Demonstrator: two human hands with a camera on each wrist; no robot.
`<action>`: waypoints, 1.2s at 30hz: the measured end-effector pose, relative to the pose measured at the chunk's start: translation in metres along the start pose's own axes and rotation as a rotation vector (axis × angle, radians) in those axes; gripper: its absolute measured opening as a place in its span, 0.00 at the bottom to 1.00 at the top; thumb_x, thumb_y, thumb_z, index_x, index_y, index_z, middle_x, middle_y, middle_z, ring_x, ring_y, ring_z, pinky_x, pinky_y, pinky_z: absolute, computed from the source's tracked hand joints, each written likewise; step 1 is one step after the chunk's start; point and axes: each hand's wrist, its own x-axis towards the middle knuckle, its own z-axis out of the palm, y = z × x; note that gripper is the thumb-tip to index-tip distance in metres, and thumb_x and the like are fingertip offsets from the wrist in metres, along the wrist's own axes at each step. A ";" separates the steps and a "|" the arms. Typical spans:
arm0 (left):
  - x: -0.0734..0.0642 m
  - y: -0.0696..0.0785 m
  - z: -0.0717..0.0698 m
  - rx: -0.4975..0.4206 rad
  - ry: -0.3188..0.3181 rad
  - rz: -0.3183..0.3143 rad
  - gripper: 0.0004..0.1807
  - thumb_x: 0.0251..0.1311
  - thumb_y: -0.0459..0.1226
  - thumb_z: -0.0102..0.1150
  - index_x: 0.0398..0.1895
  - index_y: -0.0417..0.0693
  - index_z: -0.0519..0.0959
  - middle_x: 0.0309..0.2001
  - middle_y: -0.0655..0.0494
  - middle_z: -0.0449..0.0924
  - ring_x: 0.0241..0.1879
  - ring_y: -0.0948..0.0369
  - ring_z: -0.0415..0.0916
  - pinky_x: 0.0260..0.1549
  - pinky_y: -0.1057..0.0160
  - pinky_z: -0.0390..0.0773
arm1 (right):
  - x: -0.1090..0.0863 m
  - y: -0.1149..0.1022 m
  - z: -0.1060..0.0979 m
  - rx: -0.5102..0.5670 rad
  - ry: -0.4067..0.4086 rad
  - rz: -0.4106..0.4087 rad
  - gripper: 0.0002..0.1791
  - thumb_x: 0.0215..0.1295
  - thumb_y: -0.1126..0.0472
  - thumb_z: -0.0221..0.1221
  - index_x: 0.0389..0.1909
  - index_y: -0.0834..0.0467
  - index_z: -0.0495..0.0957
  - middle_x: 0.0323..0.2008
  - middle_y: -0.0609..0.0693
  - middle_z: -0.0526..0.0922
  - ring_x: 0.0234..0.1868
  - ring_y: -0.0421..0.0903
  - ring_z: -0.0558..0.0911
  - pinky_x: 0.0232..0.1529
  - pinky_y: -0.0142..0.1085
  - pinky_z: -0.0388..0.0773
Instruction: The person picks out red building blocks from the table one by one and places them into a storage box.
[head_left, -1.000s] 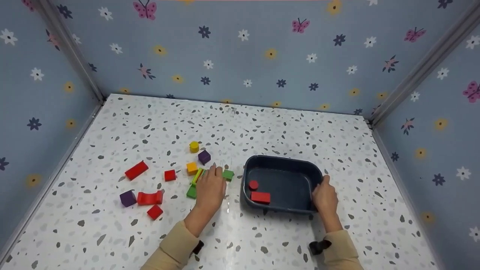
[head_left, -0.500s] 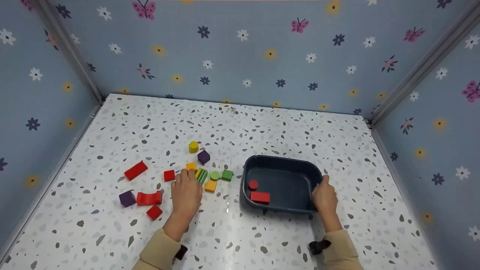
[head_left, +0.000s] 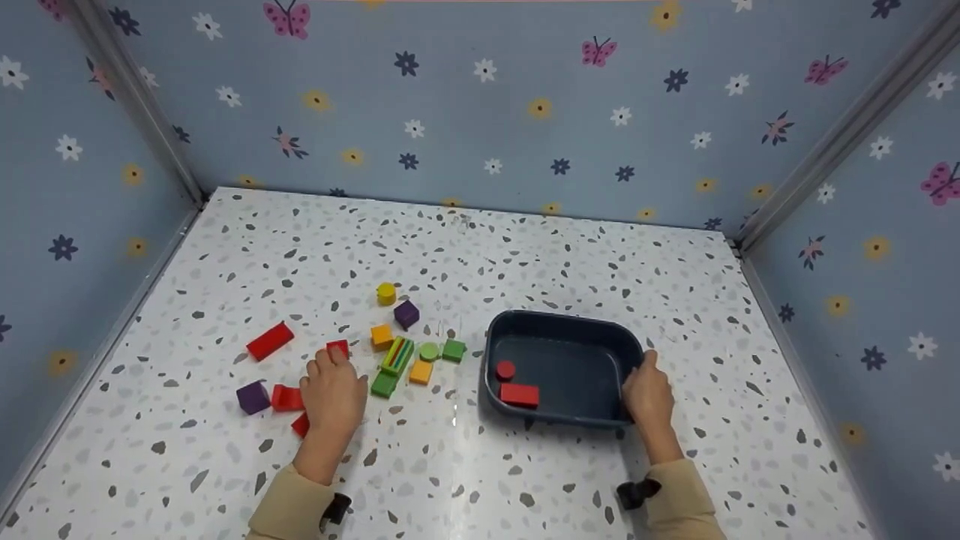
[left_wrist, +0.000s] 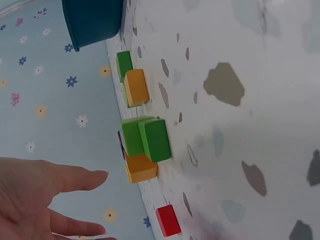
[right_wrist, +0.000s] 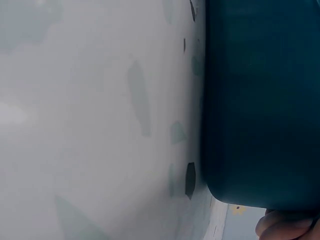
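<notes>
My left hand (head_left: 334, 390) hovers over the left group of blocks, its fingertips near a small red block (head_left: 339, 347). In the left wrist view its thumb and fingers are extended, with nothing between them. Partly covered by this hand are a red curved block (head_left: 286, 398) and another red block (head_left: 301, 425). My right hand (head_left: 649, 391) grips the right rim of a dark blue plastic tub (head_left: 566, 424). Inside the tub, at its left side, lie a red round block (head_left: 505, 370) and a red rectangular block (head_left: 519, 395).
Between hand and tub lie a striped green block (head_left: 397, 356), a green block (head_left: 453, 350), a light green round block (head_left: 428, 352) and orange blocks (head_left: 421, 372). Purple cubes (head_left: 253, 397), a yellow block (head_left: 386, 293) and a long red block (head_left: 270, 341) lie around. Patterned walls (head_left: 480, 112) enclose the table.
My left hand has moved left from the green and orange blocks to the small red block. An orange block and a light green round block have come into view. The right hand stays on the tub.
</notes>
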 end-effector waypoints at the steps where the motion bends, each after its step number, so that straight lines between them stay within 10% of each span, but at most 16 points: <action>1: 0.000 -0.003 0.000 0.002 -0.002 -0.006 0.33 0.51 0.38 0.60 0.52 0.23 0.59 0.46 0.30 0.62 0.46 0.40 0.61 0.44 0.45 0.66 | 0.000 0.000 0.000 -0.002 0.001 -0.006 0.13 0.62 0.65 0.43 0.47 0.66 0.59 0.29 0.71 0.75 0.25 0.64 0.76 0.19 0.52 0.69; 36: 0.000 -0.050 0.005 -0.021 -0.094 -0.163 0.41 0.54 0.42 0.57 0.53 0.13 0.52 0.46 0.20 0.58 0.46 0.33 0.59 0.42 0.41 0.65 | 0.000 -0.001 0.000 0.004 -0.006 -0.005 0.11 0.63 0.66 0.43 0.45 0.66 0.60 0.30 0.70 0.75 0.26 0.62 0.77 0.19 0.50 0.70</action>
